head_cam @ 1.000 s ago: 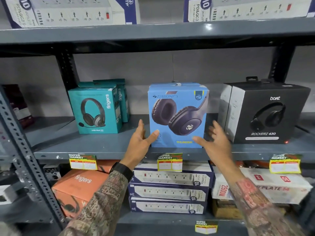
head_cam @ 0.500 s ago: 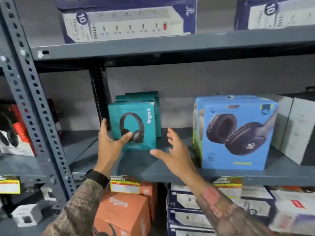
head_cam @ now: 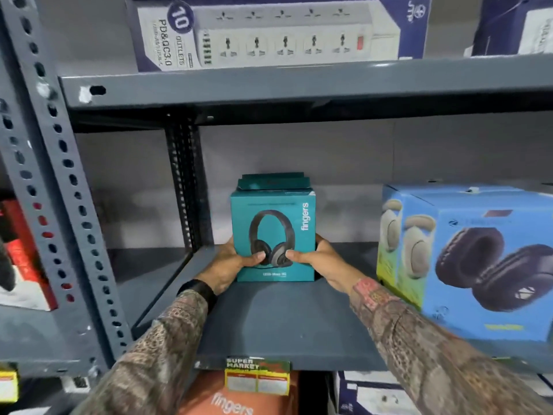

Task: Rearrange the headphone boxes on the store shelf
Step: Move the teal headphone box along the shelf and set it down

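A teal "fingers" headphone box (head_cam: 273, 223) stands upright on the grey middle shelf (head_cam: 287, 324). My left hand (head_cam: 230, 265) grips its lower left side, thumb across the front. Its lower right side is held the same way by my right hand (head_cam: 324, 262). Behind it peeks the top of a second teal box (head_cam: 273, 181). To the right stands a large light-blue headphone box (head_cam: 466, 262), apart from my hands.
A perforated grey upright (head_cam: 51, 187) runs down the left, with a rear post (head_cam: 185, 181) behind the teal box. Power strip boxes (head_cam: 269, 34) sit on the shelf above. An orange "fingers" box (head_cam: 236, 399) lies below, behind a price tag (head_cam: 257, 375). Red and white boxes (head_cam: 21, 259) fill the left bay.
My view and both hands shifted left from the blue box to the teal box. The open hands have closed on its two sides.
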